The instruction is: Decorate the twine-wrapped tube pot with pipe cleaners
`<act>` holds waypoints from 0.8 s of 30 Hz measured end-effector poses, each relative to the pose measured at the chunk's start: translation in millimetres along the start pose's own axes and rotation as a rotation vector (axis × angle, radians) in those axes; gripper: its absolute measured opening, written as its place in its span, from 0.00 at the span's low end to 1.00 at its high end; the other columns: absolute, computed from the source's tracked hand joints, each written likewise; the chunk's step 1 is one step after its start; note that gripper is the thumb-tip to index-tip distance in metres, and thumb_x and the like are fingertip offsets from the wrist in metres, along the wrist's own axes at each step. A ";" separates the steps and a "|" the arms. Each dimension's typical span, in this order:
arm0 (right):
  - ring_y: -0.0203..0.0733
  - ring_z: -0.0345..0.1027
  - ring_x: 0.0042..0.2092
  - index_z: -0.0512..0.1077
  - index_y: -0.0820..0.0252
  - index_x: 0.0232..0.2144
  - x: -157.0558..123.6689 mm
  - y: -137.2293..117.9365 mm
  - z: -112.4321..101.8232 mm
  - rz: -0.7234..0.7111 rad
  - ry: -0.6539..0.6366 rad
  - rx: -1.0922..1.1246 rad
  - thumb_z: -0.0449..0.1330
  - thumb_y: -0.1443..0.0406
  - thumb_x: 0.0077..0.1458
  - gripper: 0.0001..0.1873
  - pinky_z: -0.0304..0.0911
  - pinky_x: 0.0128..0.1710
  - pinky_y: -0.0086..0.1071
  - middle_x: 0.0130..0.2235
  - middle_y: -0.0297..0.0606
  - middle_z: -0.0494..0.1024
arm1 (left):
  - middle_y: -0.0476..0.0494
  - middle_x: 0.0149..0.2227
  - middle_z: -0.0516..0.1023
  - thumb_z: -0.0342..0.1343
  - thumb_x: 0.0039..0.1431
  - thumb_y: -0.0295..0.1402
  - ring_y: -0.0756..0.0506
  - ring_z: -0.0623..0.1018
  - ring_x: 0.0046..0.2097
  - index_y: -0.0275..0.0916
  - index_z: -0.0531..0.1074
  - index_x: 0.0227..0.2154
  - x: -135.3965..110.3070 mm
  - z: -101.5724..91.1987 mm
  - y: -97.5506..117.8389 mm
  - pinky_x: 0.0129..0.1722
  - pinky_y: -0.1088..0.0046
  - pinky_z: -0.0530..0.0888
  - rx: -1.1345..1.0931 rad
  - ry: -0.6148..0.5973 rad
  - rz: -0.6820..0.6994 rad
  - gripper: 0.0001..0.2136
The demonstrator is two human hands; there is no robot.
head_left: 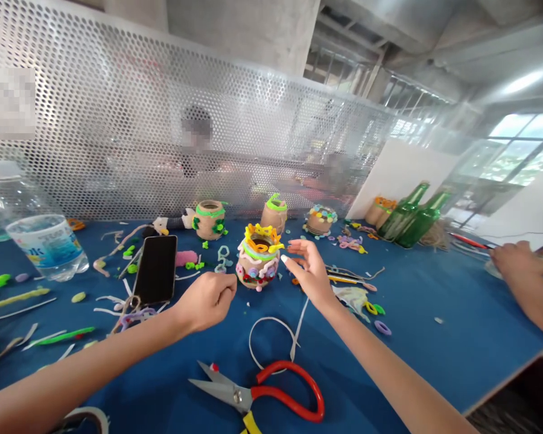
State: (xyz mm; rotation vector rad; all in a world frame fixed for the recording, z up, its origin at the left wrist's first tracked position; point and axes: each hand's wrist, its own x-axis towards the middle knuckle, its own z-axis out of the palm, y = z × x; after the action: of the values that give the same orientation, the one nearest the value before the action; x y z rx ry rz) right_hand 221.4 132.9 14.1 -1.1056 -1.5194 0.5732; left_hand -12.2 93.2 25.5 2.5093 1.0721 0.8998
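Red-handled scissors (283,392) lying on the blue table (434,319), pipe-cleaner-covered jar (257,268) up ahead between both hands: left hand (207,301) curled, contents impossible to see; right hand (310,274) empty, fingers spread wide, just beside the jar.

The single view comes from the person's head, facing forward and down across the worktop (416,313). It sits close above the fingers (301,246), which appear near the frame's middle, with a perforated screen (163,120) beyond them.
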 end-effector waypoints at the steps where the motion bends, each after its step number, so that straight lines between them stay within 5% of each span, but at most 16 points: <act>1: 0.45 0.66 0.47 0.63 0.57 0.42 -2.5 -0.2 -0.5 -0.026 -0.006 -0.010 0.59 0.59 0.50 0.17 0.65 0.44 0.39 0.43 0.42 0.69 | 0.52 0.17 0.60 0.39 0.47 0.20 0.51 0.61 0.20 0.40 0.57 0.17 0.7 0.2 0.3 0.23 0.75 0.58 -0.043 -0.022 -0.044 0.10; 4: 0.43 0.66 0.44 0.65 0.58 0.40 -12.2 -5.7 -2.8 -0.123 0.012 -0.078 0.58 0.62 0.53 0.12 0.64 0.43 0.37 0.41 0.41 0.69 | 0.53 0.18 0.61 0.41 0.49 0.23 0.51 0.62 0.22 0.39 0.59 0.18 4.6 -0.3 5.3 0.24 0.75 0.59 -0.160 -0.017 -0.157 0.08; 8: 0.37 0.66 0.34 0.68 0.58 0.35 -29.9 -26.6 -1.9 -0.144 -0.030 -0.042 0.58 0.63 0.54 0.05 0.64 0.36 0.33 0.34 0.36 0.70 | 0.48 0.33 0.71 0.50 0.55 0.29 0.48 0.70 0.35 0.38 0.67 0.35 7.7 -1.3 15.5 0.35 0.74 0.68 -0.274 0.060 -0.134 0.05; 12: 0.37 0.70 0.32 0.70 0.59 0.39 -44.6 -44.7 7.1 0.175 -0.413 0.300 0.58 0.56 0.55 0.14 0.66 0.31 0.30 0.33 0.36 0.74 | 0.45 0.41 0.70 0.55 0.57 0.34 0.47 0.70 0.42 0.40 0.66 0.41 4.7 3.2 20.6 0.43 0.70 0.70 -0.255 0.101 -0.022 0.10; 15: 0.36 0.71 0.29 0.71 0.60 0.39 -50.1 -45.5 16.0 0.358 -0.542 0.467 0.62 0.52 0.51 0.19 0.67 0.29 0.29 0.32 0.35 0.75 | 0.45 0.42 0.70 0.56 0.57 0.34 0.46 0.71 0.44 0.41 0.65 0.42 1.7 9.5 20.5 0.44 0.68 0.72 -0.225 0.130 -0.033 0.11; 20: 0.33 0.69 0.23 0.69 0.62 0.35 -54.0 -36.7 25.9 0.482 -0.393 0.518 0.68 0.53 0.42 0.23 0.66 0.23 0.26 0.25 0.30 0.73 | 0.38 0.55 0.64 0.51 0.56 0.26 0.43 0.71 0.54 0.44 0.56 0.54 -5.2 12.9 21.6 0.52 0.61 0.71 -0.364 0.108 -0.025 0.23; 24: 0.32 0.66 0.19 0.65 0.60 0.26 -54.2 -30.1 27.9 0.458 -0.335 0.422 0.68 0.51 0.41 0.22 0.64 0.19 0.26 0.21 0.29 0.72 | 0.34 0.62 0.55 0.45 0.55 0.21 0.39 0.68 0.58 0.46 0.48 0.60 -11.2 10.3 28.9 0.53 0.58 0.72 -0.495 -0.024 0.028 0.30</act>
State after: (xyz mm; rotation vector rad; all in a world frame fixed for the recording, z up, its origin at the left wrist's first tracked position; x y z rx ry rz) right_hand 182.2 78.1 5.3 -1.0569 -1.3297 1.3848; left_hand 4.5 65.2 26.0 2.1196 0.6997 0.9963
